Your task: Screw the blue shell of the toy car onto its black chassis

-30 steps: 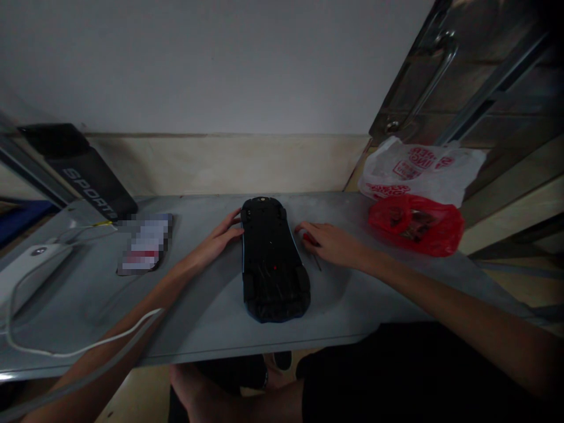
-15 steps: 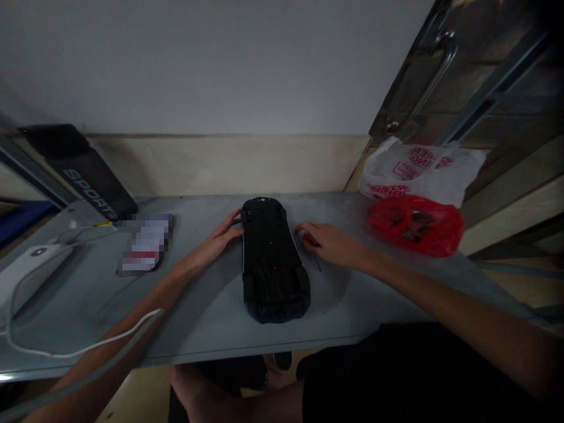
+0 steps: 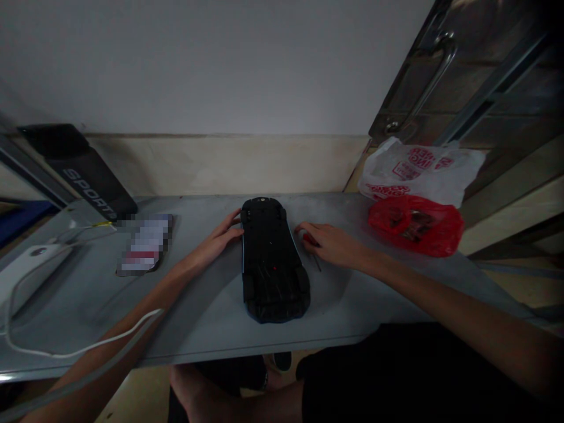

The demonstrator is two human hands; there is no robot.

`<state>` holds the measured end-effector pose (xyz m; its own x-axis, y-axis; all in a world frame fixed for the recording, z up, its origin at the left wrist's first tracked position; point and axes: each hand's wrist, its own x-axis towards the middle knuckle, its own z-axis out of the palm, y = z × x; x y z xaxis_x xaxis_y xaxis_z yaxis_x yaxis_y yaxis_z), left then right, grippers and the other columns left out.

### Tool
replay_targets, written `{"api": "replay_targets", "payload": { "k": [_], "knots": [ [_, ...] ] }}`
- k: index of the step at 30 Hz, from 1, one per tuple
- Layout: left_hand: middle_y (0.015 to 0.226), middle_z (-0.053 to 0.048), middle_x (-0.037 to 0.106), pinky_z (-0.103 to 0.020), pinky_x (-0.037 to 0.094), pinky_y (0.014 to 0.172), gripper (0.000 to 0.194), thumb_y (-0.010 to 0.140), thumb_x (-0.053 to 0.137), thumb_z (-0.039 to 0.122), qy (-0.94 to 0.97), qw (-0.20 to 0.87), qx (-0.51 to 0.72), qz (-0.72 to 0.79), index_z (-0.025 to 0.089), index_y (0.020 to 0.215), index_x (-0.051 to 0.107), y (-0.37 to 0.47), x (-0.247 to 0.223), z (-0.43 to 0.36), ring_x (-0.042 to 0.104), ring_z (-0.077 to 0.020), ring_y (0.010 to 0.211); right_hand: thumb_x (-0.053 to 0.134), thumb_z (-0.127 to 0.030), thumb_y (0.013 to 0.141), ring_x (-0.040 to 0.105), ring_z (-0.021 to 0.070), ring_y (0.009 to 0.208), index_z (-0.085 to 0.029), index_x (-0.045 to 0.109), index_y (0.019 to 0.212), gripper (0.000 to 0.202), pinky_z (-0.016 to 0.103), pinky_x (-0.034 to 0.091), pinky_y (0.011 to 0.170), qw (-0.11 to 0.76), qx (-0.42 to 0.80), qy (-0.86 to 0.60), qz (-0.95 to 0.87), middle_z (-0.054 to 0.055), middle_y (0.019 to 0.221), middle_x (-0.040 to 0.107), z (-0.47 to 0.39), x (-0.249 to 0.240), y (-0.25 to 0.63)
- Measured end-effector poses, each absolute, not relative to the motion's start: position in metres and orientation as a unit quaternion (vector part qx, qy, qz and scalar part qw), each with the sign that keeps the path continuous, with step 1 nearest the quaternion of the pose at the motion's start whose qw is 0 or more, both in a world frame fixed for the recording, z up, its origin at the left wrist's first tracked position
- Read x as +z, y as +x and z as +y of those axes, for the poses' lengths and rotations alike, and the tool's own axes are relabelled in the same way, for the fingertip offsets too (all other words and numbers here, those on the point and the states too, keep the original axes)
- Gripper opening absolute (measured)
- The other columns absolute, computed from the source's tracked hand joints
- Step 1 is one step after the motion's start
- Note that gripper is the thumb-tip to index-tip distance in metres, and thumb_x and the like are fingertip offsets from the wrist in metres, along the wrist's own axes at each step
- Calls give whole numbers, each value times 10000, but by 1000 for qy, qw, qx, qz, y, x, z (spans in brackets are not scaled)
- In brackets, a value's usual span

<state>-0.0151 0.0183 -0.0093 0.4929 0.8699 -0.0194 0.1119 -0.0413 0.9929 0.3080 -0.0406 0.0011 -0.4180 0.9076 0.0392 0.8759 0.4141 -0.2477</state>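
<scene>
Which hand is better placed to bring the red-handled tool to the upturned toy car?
Probably the right hand: it holds the red-handled tool beside the toy car, while the left hand touches the car's opposite side.

There are two hands [image 3: 222, 237] [image 3: 332, 244], one toy car [image 3: 269, 258], one screwdriver [image 3: 310, 239], one phone [image 3: 147, 242] and two bags [image 3: 423, 167] [image 3: 443, 226].

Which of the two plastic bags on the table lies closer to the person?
The red bag; the white bag, with red print, lies behind it, farther away.
</scene>
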Motion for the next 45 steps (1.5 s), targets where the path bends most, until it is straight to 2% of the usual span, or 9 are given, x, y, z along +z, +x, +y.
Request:
{"api": "replay_targets", "payload": {
  "k": [6,22,29,34,45],
  "knots": [
    [1685,-91,397,-496,268,1283,756,944,635,372,625,594,340,376,259,1635,350,-14,-9,18,388,-334,1535,496,-261,1000,699,265,998,-226,555,1311,319,393,483,909,82,87,-524,-843,97,1166,729,-39,-1,309],
    [1679,-69,410,-536,278,1270,718,956,610,400,643,575,330,383,304,1626,369,-14,-7,16,389,-352,1531,506,-257,1001,696,259,1010,-232,551,1295,298,385,482,918,81,89,-528,-841,93,1221,720,-40,-1,308],
    [1675,-97,412,-527,276,1275,770,939,632,407,639,579,329,385,270,1640,345,-15,-8,18,392,-350,1531,499,-250,996,700,257,1008,-232,553,1295,304,384,480,912,85,93,-529,-839,96,1204,724,-40,0,307],
    [1681,-79,406,-549,273,1272,741,947,622,406,637,581,333,382,311,1633,359,-15,-9,18,386,-354,1535,513,-240,989,699,259,1017,-219,555,1296,310,382,478,917,84,94,-528,-840,102,1199,723,-40,0,308],
    [1688,-87,391,-536,284,1268,757,939,624,392,637,585,331,377,293,1636,347,-14,-9,18,390,-350,1532,522,-230,990,691,239,961,-217,546,1298,309,364,479,878,79,95,-534,-836,91,1136,725,-41,0,307]
  ]
}}
